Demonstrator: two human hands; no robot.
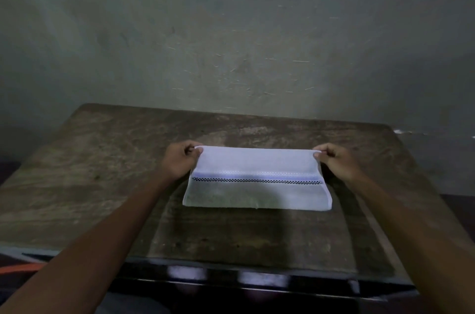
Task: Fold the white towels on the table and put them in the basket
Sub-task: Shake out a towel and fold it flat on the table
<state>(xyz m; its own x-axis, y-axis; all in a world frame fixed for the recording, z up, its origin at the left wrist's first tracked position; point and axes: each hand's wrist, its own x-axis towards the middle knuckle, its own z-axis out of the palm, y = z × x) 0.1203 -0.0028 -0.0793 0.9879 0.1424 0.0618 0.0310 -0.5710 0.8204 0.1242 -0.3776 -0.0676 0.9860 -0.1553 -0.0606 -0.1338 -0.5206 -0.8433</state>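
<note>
Left hand (180, 158) and right hand (334, 159) each pinch a far corner of the towel (257, 180); bring both toward 6 o'clock evenly, matching edges on the table (90, 172).

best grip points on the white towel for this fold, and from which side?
The two far corners, one per hand, approached from the outer ends. The white towel lies wide across the table, far edge lifted; the left hand and right hand already pinch those corners. A corner grip keeps the edge taut and leaves the near portion flat.
</note>
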